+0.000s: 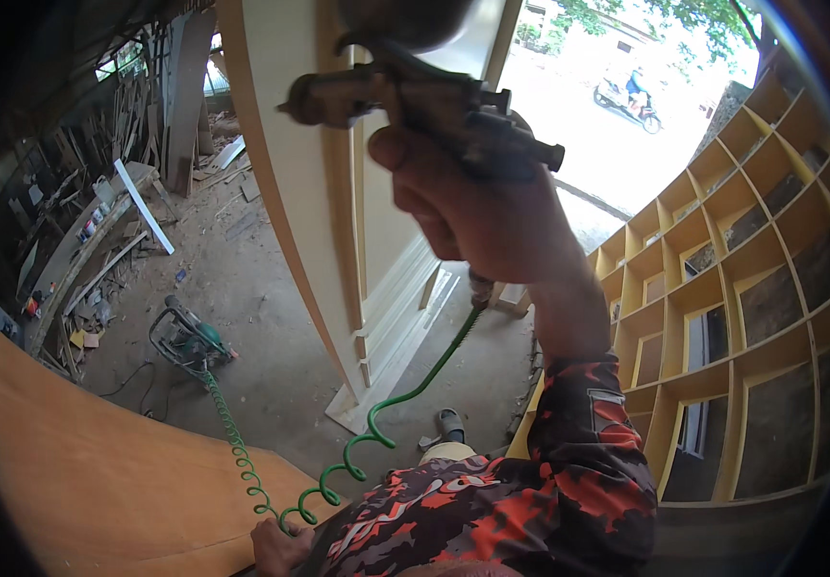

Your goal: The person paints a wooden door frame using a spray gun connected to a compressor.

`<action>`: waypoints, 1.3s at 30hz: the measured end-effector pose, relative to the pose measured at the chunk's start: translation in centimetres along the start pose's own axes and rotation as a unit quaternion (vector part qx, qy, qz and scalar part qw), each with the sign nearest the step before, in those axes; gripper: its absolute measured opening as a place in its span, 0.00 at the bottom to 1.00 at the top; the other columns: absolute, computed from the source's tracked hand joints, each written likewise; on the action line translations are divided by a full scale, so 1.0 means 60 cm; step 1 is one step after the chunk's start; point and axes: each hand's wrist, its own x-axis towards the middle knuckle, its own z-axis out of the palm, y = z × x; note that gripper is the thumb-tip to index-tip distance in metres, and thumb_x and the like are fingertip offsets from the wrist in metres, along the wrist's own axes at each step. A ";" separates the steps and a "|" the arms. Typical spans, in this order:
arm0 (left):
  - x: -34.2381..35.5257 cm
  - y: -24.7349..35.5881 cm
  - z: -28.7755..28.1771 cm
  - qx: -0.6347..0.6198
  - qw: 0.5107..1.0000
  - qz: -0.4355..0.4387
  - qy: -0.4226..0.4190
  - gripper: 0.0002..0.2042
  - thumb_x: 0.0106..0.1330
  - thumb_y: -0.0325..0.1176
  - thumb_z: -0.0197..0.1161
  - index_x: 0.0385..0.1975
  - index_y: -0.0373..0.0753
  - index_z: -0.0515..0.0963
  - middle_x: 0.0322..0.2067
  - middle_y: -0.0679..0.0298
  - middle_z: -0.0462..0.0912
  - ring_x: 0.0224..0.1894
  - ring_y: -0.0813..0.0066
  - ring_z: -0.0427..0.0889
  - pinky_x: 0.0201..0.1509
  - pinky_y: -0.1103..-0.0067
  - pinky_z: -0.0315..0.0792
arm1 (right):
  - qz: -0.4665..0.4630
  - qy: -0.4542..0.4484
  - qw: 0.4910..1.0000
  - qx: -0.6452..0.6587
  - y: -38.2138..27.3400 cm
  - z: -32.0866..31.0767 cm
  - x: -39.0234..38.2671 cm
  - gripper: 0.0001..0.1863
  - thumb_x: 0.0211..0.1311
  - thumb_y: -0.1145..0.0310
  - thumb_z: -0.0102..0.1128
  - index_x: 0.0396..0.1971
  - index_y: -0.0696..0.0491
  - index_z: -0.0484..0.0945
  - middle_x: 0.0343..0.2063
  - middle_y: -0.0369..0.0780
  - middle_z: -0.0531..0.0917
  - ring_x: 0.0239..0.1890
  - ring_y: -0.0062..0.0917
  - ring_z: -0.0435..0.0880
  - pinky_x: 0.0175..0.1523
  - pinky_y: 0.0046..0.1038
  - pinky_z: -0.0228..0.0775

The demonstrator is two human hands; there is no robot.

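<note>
My right hand [477, 207] is raised and wrapped tight around the grip of a dark spray gun [415, 101], its long axis running left to right with the nozzle aimed left at the pale upright panel [299, 183] just beside it. My left hand [280, 548] sits low, fingers curled around the green coiled air hose [338, 471], so the right is far nearer the panel. The hose trails to a small compressor [189, 337] on the dusty floor [261, 385]. A yellow cubby shelf [732, 288] stands to my right, 1 curved board [78, 462] to my left.
</note>
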 end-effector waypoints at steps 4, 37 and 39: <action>-0.001 -0.022 0.016 0.011 1.000 -0.010 -0.016 0.16 0.51 0.43 0.72 0.14 0.33 0.85 0.12 0.58 0.82 0.19 0.63 0.87 0.31 0.69 0.81 | -0.051 -0.056 0.997 0.035 -0.013 0.027 -0.004 0.15 0.77 0.67 0.64 0.57 0.57 0.82 0.24 0.36 0.82 0.26 0.14 0.81 0.31 0.24 0.72; 0.037 0.210 0.026 0.066 0.995 -0.054 0.056 0.15 0.49 0.40 0.70 0.14 0.31 0.84 0.08 0.60 0.78 0.14 0.70 0.84 0.27 0.70 0.76 | 0.116 0.144 0.983 -0.018 0.198 -0.328 0.086 0.24 0.81 0.56 0.58 0.20 0.48 0.71 0.09 0.27 0.62 0.06 0.12 0.57 0.14 0.24 0.46; 0.040 0.212 0.030 0.066 0.995 -0.055 0.047 0.15 0.49 0.40 0.71 0.14 0.31 0.84 0.08 0.61 0.78 0.15 0.72 0.84 0.26 0.70 0.76 | 0.123 0.151 0.981 -0.021 0.212 -0.348 0.096 0.24 0.81 0.57 0.57 0.20 0.48 0.71 0.09 0.27 0.63 0.06 0.13 0.58 0.14 0.24 0.48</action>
